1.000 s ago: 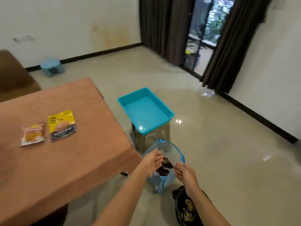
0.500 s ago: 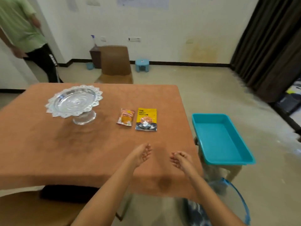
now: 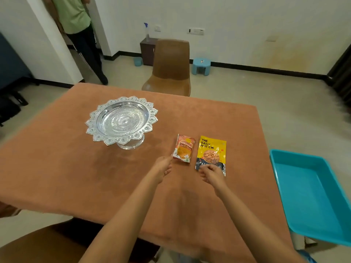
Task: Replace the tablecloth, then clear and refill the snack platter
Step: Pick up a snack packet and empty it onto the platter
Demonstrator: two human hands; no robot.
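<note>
An orange tablecloth [image 3: 76,168] covers the table. On it stands an empty silver footed platter [image 3: 121,121] with a scalloped rim. To its right lie two snack packets: a small orange one [image 3: 183,149] and a yellow almond packet [image 3: 211,151]. My left hand [image 3: 161,169] reaches over the cloth, fingertips at the orange packet's near left corner, holding nothing. My right hand [image 3: 210,174] hovers with curled fingers over the near end of the yellow packet, covering part of it; no grip is visible.
A turquoise plastic tray [image 3: 311,196] sits on a stool at the table's right. A brown chair [image 3: 169,69] stands across the table, another chair [image 3: 38,245] at the near left. A person in a green shirt [image 3: 76,21] stands at the back left. A blue stool [image 3: 201,66] is by the wall.
My view swung from the bin bag on the floor back to the table. Both hands left the bag and moved forward over the cloth to the two packets.
</note>
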